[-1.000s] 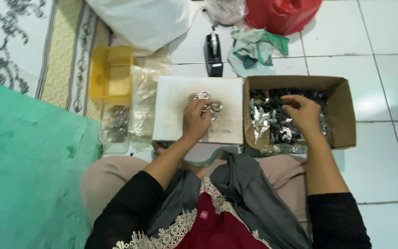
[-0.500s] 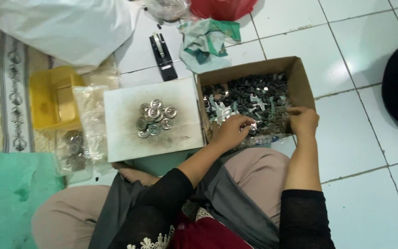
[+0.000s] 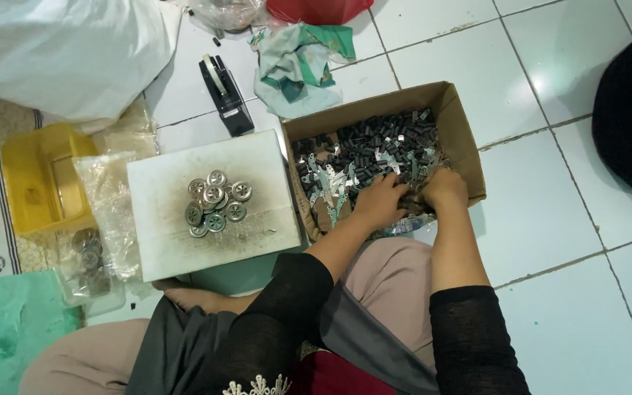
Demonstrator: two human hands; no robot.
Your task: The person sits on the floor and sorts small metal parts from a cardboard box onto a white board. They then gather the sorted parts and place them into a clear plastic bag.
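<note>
Both my hands are down in a brown cardboard box (image 3: pixel 459 121) full of small black cylinders and thin silver metal pieces (image 3: pixel 374 150). My left hand (image 3: pixel 380 202) and my right hand (image 3: pixel 444 189) sit side by side at the box's near edge, fingers curled into the parts. What the fingers pinch is hidden. To the left lies a white board (image 3: pixel 162 219) with a pile of several round silver discs (image 3: pixel 216 202) on it.
A yellow plastic tub (image 3: pixel 34 179) and clear plastic bags (image 3: pixel 107 212) lie left of the board. A black tape dispenser (image 3: pixel 226 95), a crumpled cloth (image 3: pixel 301 62) and a big white sack (image 3: pixel 60 51) lie beyond. A green mat (image 3: pixel 9 336) is at the near left.
My left hand left the discs on the white board and moved right into the box beside my right hand. The view has shifted right and slightly closer.
</note>
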